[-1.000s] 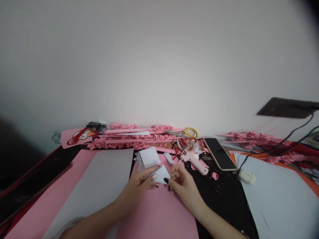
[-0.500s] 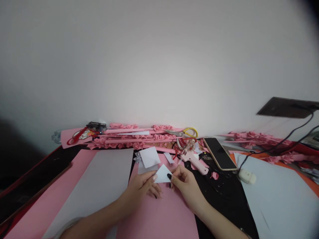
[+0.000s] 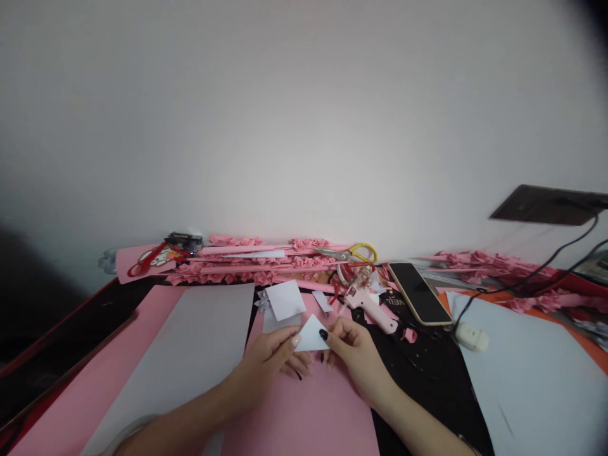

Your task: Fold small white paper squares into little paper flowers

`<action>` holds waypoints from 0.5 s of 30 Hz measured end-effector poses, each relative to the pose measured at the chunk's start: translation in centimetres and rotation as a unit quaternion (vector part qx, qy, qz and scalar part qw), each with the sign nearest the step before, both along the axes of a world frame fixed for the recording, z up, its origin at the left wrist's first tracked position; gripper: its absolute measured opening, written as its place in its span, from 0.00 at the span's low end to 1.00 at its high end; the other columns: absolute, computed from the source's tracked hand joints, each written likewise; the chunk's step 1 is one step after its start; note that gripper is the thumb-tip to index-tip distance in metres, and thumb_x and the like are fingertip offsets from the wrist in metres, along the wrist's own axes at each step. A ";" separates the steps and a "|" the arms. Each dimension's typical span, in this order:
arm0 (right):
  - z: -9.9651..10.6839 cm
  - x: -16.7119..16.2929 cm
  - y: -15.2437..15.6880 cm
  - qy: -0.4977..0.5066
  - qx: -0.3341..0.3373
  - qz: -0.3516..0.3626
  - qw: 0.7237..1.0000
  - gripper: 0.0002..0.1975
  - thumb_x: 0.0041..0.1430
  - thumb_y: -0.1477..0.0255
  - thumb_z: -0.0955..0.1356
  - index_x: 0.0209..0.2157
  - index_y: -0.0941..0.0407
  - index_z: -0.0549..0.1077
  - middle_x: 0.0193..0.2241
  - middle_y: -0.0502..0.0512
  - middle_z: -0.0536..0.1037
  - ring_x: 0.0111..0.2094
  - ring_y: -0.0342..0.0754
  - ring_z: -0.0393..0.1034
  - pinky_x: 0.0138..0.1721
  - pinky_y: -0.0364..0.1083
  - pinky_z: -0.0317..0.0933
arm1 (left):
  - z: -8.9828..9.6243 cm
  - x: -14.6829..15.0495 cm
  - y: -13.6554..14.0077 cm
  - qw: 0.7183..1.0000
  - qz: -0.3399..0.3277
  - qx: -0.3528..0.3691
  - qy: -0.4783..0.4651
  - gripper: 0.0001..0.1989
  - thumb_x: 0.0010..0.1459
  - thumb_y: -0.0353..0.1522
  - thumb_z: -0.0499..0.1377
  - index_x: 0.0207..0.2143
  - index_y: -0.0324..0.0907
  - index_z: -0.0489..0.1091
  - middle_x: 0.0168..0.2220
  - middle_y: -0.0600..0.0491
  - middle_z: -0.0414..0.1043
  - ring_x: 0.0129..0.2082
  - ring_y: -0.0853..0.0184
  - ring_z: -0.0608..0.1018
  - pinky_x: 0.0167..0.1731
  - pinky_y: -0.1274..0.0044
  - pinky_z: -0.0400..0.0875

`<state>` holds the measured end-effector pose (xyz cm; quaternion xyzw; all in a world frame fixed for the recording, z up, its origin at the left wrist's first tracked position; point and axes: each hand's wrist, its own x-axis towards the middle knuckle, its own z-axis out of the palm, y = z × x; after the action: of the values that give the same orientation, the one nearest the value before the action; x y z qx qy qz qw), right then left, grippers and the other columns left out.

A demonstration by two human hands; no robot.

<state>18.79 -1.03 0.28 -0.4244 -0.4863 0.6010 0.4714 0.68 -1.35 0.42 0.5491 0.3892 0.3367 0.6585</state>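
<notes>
A small white piece of paper [image 3: 311, 335], triangular in outline, is held between both hands above a pink sheet [image 3: 304, 405]. My left hand [image 3: 273, 356] pinches its left corner between thumb and fingers, the other fingers curled beneath. On the opposite corner, my right hand [image 3: 349, 345] grips with the thumb on top. Just beyond the hands lies a white paper square [image 3: 285, 300], with a small white strip [image 3: 322, 301] to its right. A pink glue gun [image 3: 373, 309] rests right of the strip.
Pink paper-flower stems [image 3: 247, 269] line the wall. Yellow-handled scissors [image 3: 363, 253] and red-handled scissors [image 3: 145, 261] lie among them. A phone [image 3: 420, 294], a white earbud-like case [image 3: 472, 337] and a large white sheet [image 3: 536, 373] are on the right. A grey sheet [image 3: 190, 342] lies left.
Both hands have shifted very slightly, with the paper a touch lower and to the right. It stays pinched at both corners. Everything else is unmoved.
</notes>
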 end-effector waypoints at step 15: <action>0.7 -0.2 -0.2 -0.017 0.013 0.010 1.000 0.13 0.51 0.72 0.68 0.19 0.56 0.61 0.15 0.46 0.70 0.17 0.41 0.63 0.22 0.41 0.54 | -0.4 -0.1 0.0 0.999 -0.011 -0.035 -0.016 0.18 0.60 0.41 0.47 0.43 0.38 0.67 0.31 0.47 0.75 0.29 0.63 0.78 0.32 0.71 0.71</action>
<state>18.63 -1.24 1.02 -0.4235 -0.5065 0.5920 0.4622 0.55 -1.31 0.02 0.5247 0.3843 0.3248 0.6867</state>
